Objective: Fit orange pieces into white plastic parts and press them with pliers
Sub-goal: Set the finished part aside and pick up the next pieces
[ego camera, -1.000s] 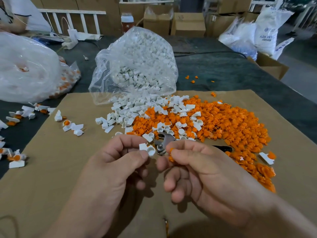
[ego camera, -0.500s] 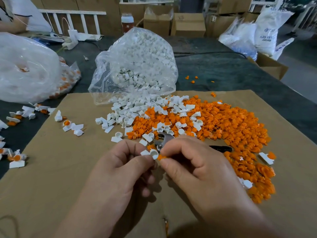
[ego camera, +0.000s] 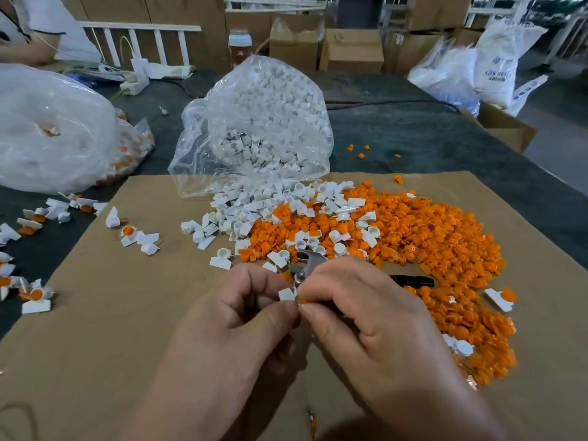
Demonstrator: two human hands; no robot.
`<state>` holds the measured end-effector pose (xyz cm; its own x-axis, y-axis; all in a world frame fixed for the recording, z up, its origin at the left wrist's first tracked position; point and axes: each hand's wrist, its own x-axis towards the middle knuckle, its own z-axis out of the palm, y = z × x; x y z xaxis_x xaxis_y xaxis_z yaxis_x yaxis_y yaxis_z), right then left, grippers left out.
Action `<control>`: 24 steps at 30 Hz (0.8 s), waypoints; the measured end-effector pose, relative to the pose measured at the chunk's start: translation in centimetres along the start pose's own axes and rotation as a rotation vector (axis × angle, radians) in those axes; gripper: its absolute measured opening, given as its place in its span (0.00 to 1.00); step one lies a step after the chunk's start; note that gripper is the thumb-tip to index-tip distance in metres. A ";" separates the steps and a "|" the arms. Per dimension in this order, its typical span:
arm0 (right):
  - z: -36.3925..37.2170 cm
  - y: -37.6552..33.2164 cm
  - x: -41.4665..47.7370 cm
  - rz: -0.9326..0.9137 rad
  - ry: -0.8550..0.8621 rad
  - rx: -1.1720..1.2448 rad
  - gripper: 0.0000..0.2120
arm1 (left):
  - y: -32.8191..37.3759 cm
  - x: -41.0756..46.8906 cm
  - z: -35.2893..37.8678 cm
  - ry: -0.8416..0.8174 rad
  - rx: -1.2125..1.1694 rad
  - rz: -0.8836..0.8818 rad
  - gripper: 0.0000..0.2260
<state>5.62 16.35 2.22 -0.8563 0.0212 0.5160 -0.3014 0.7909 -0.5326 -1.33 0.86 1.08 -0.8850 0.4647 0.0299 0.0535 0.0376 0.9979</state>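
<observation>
Head view.
- Left hand (ego camera: 235,329): thumb and forefinger pinch one white plastic part (ego camera: 286,294).
- Right hand (ego camera: 375,319): fingertips pinch an orange piece (ego camera: 304,301) held against that part; whether it is seated cannot be told.
- Pliers (ego camera: 307,261): lying on the cardboard sheet (ego camera: 95,345) just behind the hands, not gripped.
- Stock left: orange pile (ego camera: 413,237), loose white parts (ego camera: 254,208), full bag (ego camera: 264,122).
- Finished: a few assemblies (ego camera: 35,297) at left.
- Judgement: most of the batch is not yet done.

Dark counter (ego camera: 413,135) ahead of you. Brown cardboard sheet (ego camera: 95,329) covers its near part. Clear bag (ego camera: 254,116) of white parts straddles the sheet's far edge; second bag (ego camera: 47,132) far left. Stray orange pieces (ego camera: 359,151) beyond the sheet. Fitted parts (ego camera: 31,221) scattered left.
</observation>
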 end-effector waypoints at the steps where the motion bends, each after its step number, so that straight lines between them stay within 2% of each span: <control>1: 0.0 0.0 0.0 -0.017 0.007 -0.011 0.05 | 0.0 0.0 0.0 -0.007 -0.030 -0.021 0.10; 6: -0.1 -0.1 -0.1 -0.041 0.019 -0.019 0.05 | 0.3 -0.1 -0.1 -0.038 -0.074 -0.028 0.09; 10: -0.1 0.0 0.0 0.026 0.010 0.026 0.06 | 0.5 -0.1 -0.1 -0.029 -0.095 -0.042 0.11; 14: -0.1 -0.1 0.1 0.054 -0.047 0.007 0.08 | 0.7 0.0 0.0 -0.029 -0.149 -0.090 0.06; 18: -0.3 -0.2 0.0 0.028 -0.085 0.010 0.08 | 0.2 0.0 0.1 -0.030 -0.066 -0.020 0.06; 20: -0.3 -0.1 0.0 0.058 -0.106 0.056 0.08 | 0.0 0.1 0.0 -0.008 0.004 -0.005 0.11; 22: -0.3 0.1 0.0 0.113 -0.092 0.143 0.07 | -0.1 0.1 -0.1 -0.008 0.042 0.004 0.10; 24: -0.5 0.5 0.0 0.227 -0.092 0.312 0.06 | -0.2 0.0 -0.3 -0.035 0.059 0.033 0.14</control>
<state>5.63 17.01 2.30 -0.9454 0.1080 0.3076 -0.2013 0.5487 -0.8114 -1.53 0.56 0.95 -0.8656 0.4972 0.0593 0.1100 0.0732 0.9912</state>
